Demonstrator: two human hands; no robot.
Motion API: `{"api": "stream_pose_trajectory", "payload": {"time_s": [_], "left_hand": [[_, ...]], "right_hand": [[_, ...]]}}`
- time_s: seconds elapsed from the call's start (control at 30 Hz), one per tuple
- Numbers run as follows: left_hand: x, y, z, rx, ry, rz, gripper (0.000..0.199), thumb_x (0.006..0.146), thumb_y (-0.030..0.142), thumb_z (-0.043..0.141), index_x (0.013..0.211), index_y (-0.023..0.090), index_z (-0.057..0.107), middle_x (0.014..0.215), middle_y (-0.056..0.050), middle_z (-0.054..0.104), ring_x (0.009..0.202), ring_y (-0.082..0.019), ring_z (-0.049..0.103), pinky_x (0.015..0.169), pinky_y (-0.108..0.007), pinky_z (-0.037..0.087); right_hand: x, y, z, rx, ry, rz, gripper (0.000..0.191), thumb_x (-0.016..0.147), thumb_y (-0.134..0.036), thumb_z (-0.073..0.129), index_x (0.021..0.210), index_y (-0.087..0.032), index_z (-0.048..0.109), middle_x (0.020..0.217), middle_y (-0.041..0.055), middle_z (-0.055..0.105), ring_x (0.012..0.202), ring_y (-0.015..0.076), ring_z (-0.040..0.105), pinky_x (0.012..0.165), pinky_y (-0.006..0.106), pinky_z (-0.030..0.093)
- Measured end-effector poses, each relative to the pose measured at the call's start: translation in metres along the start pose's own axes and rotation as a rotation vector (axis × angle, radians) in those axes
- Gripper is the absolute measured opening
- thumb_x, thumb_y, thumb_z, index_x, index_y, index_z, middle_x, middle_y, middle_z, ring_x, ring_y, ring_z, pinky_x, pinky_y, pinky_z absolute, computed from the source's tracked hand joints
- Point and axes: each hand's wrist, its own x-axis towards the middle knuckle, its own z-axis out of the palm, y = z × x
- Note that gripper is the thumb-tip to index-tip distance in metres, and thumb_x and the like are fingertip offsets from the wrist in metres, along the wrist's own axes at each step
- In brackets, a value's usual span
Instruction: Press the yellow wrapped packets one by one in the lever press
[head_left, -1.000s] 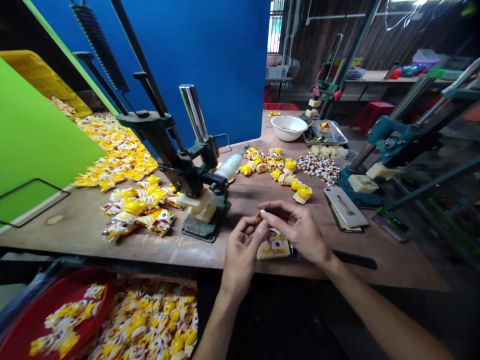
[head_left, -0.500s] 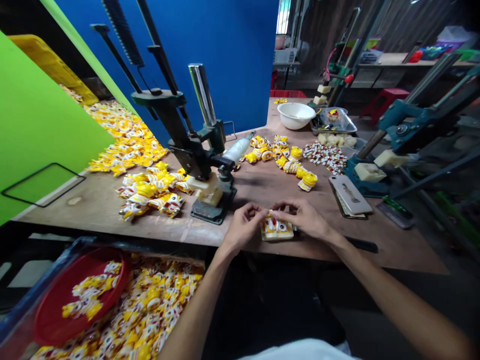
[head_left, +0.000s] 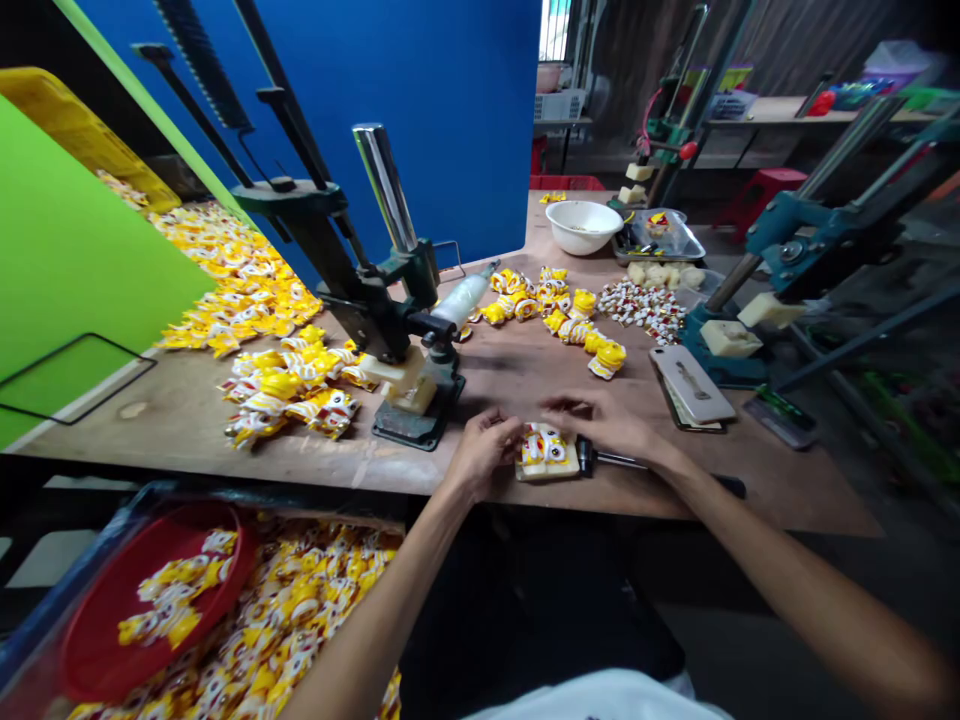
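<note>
A yellow-and-white plastic toy piece [head_left: 546, 446] with eyes, like a small lion-dance head, sits on a cream-coloured block [head_left: 551, 470] at the table's front. My left hand [head_left: 484, 450] has its fingers closed at the piece's left edge. Over its upper right side is my right hand [head_left: 600, 420], fingers stretched and apart, slightly blurred, with nothing visible in them. Just right of the block lies a hammer [head_left: 630, 461] with a black head, metal shaft and black grip, partly under my right wrist.
A hand press [head_left: 412, 425] stands left of my hands, beside a pile of yellow-white pieces [head_left: 289, 385]. More pieces [head_left: 574, 325] lie behind, near small red-and-white parts [head_left: 643, 308]. Phones [head_left: 694, 385] and another press [head_left: 727, 365] are at right. A red basin [head_left: 82, 630] sits below left.
My right hand has lifted off the toy piece, its fingers spreading, so more of the piece and the hammer head show. My left hand stays at the piece. The view has shifted slightly.
</note>
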Motion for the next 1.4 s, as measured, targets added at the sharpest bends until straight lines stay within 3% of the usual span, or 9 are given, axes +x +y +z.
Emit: {"api": "stream_pose_trajectory", "payload": {"time_s": [0.13, 0.43, 0.53, 0.63, 0.83, 0.97, 1.1, 1.23, 1.4], "left_hand": [[-0.001, -0.006, 0.003, -0.034, 0.037, 0.02, 0.025, 0.063, 0.026, 0.077, 0.065, 0.019, 0.053, 0.059, 0.005, 0.047, 0.051, -0.005, 0.038, 0.048, -0.018, 0.024], [0.0, -0.002, -0.008, -0.013, -0.027, -0.033, 0.031, 0.067, 0.03, 0.086, 0.072, 0.018, 0.058, 0.065, 0.001, 0.06, 0.054, -0.007, 0.05, 0.051, -0.018, 0.036], [0.0, -0.003, -0.008, -0.03, -0.018, -0.037, 0.031, 0.067, 0.03, 0.087, 0.073, 0.017, 0.059, 0.065, 0.001, 0.061, 0.053, -0.006, 0.05, 0.051, -0.018, 0.036], [0.001, -0.005, -0.007, -0.058, -0.026, -0.03, 0.032, 0.067, 0.029, 0.087, 0.072, 0.018, 0.058, 0.064, 0.002, 0.06, 0.051, -0.006, 0.049, 0.05, -0.018, 0.035], [0.002, -0.005, -0.008, -0.054, -0.04, -0.027, 0.033, 0.066, 0.031, 0.088, 0.073, 0.017, 0.059, 0.065, 0.0, 0.063, 0.052, -0.006, 0.051, 0.05, -0.018, 0.036], [0.002, -0.006, -0.008, -0.052, -0.048, -0.029, 0.032, 0.066, 0.03, 0.087, 0.073, 0.017, 0.059, 0.064, 0.001, 0.063, 0.052, -0.007, 0.052, 0.05, -0.018, 0.037], [0.002, -0.008, -0.008, -0.069, -0.04, -0.025, 0.031, 0.067, 0.03, 0.086, 0.073, 0.017, 0.058, 0.065, 0.0, 0.063, 0.052, -0.007, 0.052, 0.051, -0.018, 0.039], [0.0, -0.009, -0.009, -0.036, -0.041, -0.022, 0.033, 0.067, 0.032, 0.088, 0.075, 0.017, 0.059, 0.066, 0.0, 0.063, 0.054, -0.008, 0.054, 0.051, -0.018, 0.039], [-0.001, -0.008, -0.011, 0.11, -0.008, 0.021, 0.044, 0.068, 0.048, 0.093, 0.088, 0.015, 0.072, 0.061, 0.005, 0.054, 0.053, -0.008, 0.045, 0.049, -0.017, 0.032]], "right_hand": [[-0.047, 0.024, -0.043, -0.459, 0.219, -0.126, 0.051, 0.097, -0.064, 0.075, 0.124, -0.02, 0.076, 0.128, 0.0135, 0.075, 0.108, 0.0281, 0.072, 0.093, 0.041, 0.06], [-0.11, 0.046, -0.051, -0.914, -0.082, -0.154, 0.033, 0.111, -0.05, 0.054, 0.11, -0.022, 0.07, 0.111, 0.0132, 0.073, 0.1, 0.0304, 0.073, 0.088, 0.045, 0.06], [-0.112, 0.032, -0.053, -0.862, -0.016, -0.156, 0.027, 0.112, -0.044, 0.051, 0.111, -0.025, 0.071, 0.095, 0.0107, 0.076, 0.083, 0.0281, 0.076, 0.076, 0.039, 0.06], [-0.101, 0.014, -0.048, -0.78, 0.112, -0.192, 0.033, 0.114, -0.037, 0.049, 0.141, -0.027, 0.065, 0.105, 0.0095, 0.081, 0.086, 0.0259, 0.079, 0.08, 0.036, 0.063], [-0.064, -0.011, -0.007, -0.814, 0.176, -0.51, 0.06, 0.103, -0.006, 0.048, 0.158, -0.023, 0.062, 0.114, 0.0106, 0.082, 0.097, 0.0234, 0.08, 0.087, 0.033, 0.066], [-0.063, -0.009, 0.005, -0.716, 0.586, -0.557, 0.048, 0.104, -0.01, 0.055, 0.146, -0.026, 0.074, 0.123, 0.0116, 0.082, 0.108, 0.0272, 0.08, 0.099, 0.039, 0.065], [-0.066, -0.006, -0.001, -0.731, 0.333, -0.502, 0.054, 0.103, -0.007, 0.05, 0.145, -0.03, 0.075, 0.119, 0.0069, 0.083, 0.099, 0.0255, 0.082, 0.088, 0.036, 0.067], [-0.071, 0.009, -0.014, -0.664, 0.59, -0.442, 0.051, 0.105, -0.013, 0.057, 0.15, -0.032, 0.069, 0.136, 0.0091, 0.078, 0.123, 0.0315, 0.076, 0.11, 0.047, 0.062], [-0.087, 0.055, -0.01, -0.847, 0.415, -0.238, 0.071, 0.096, -0.005, 0.048, 0.154, -0.04, 0.065, 0.127, 0.0095, 0.078, 0.117, 0.0356, 0.076, 0.103, 0.054, 0.065]]}}
